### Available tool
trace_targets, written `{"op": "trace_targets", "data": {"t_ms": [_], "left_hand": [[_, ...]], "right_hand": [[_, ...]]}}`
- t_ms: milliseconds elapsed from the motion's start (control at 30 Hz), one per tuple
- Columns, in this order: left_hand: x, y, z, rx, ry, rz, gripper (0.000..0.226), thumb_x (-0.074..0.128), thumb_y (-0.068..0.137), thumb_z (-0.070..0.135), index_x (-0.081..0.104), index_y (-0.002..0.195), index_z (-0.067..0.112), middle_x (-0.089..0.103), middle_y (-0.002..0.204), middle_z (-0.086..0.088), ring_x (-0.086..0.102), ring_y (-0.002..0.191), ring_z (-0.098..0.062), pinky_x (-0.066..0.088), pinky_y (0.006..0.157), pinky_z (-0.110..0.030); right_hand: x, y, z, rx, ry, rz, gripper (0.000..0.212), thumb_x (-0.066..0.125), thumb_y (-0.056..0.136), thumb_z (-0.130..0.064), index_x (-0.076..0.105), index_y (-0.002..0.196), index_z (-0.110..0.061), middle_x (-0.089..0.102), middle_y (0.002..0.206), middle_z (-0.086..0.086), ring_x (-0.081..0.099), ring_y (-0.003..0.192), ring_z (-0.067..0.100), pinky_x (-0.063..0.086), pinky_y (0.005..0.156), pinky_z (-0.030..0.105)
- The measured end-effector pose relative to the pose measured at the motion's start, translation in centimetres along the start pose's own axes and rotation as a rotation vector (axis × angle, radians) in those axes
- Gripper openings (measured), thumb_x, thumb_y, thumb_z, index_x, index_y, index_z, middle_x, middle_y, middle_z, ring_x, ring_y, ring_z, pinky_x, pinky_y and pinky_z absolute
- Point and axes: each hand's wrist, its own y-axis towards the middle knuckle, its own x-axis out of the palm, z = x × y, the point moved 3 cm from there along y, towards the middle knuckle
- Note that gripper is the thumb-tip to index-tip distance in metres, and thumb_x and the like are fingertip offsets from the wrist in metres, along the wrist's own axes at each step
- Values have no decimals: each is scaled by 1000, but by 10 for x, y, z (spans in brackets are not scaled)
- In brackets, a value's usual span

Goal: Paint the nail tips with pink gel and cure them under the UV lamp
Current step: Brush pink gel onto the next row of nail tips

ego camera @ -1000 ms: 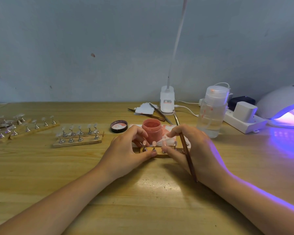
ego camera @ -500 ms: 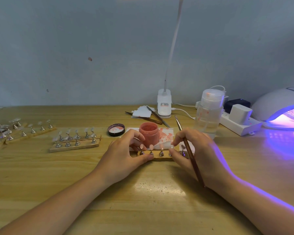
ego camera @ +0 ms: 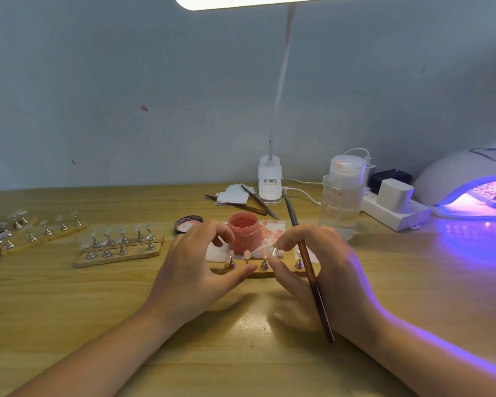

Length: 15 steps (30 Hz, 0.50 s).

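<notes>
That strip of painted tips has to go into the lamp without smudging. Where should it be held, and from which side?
Hold the wooden strip by its two short ends, low on the wood, one hand coming in from each side. The wet pink tips stand up on metal pegs along its top, so fingers reaching over from above or behind would probably brush them.
</notes>
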Motion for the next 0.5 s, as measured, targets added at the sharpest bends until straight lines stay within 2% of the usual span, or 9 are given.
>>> {"op": "trace_targets", "data": {"t_ms": [100,167,233,367,500], "left_hand": [[-5,-3,13,262,66,109,32,65,72,49,57,80,20,57,83,15,53,83,-4,35,78,-22],[-3,-4,18,352,87,100,32,64,74,47,61,77,15,62,82,11,55,84,-6,34,80,-27],[-2,-4,19,367,84,87,33,61,77,48,63,78,15,63,81,9,55,84,-4,34,79,-28],[-4,-3,19,343,31,79,24,59,79,45,60,84,22,58,84,16,48,82,5,33,78,-25],[-3,-3,18,337,37,60,23,61,76,36,67,81,14,59,84,16,51,80,2,36,76,-29]], "right_hand": [[0,1,-6,26,150,1,20,63,79,-32,50,92,-26,63,84,-9,62,80,6,53,68,36],[1,1,-10,20,219,0,21,64,80,-30,49,94,-26,62,87,-13,62,81,2,54,69,30],[3,2,-13,13,261,-7,23,65,80,-27,48,96,-26,58,91,-14,61,83,-3,53,71,20],[7,1,-17,39,261,-55,26,64,79,-31,47,97,-29,55,90,-22,60,86,-4,50,73,11],[12,0,-20,56,233,-87,33,69,76,-35,45,97,-34,57,92,-19,60,91,0,52,75,13]]}}
